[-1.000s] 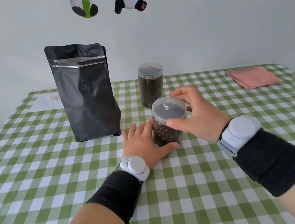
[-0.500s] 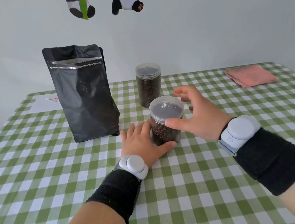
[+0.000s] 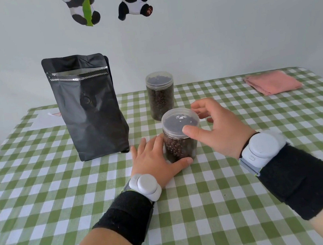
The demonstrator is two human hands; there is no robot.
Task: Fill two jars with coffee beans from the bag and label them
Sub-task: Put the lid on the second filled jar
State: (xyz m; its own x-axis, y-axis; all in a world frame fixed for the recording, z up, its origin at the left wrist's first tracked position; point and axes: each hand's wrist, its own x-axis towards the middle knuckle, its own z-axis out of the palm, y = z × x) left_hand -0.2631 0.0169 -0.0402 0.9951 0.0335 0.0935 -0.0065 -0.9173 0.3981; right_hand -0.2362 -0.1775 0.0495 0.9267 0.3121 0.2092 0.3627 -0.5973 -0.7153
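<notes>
We show, on the green-and-white checked tablecloth, the black stand-up foil bag, open at its top, soft-walled and best taken by its sides. Right of it, the rear clear plastic jar of coffee beans stands lidded. Nearer, the front clear plastic jar, also full (we judge it stiff, smooth, moderately heavy), is gripped low by the left hand; the right hand pinches its translucent lid by the rim, the sensible hold for tightening

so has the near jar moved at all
No: the near jar keeps the same spot just in front of the far jar, right of the bag.
</notes>
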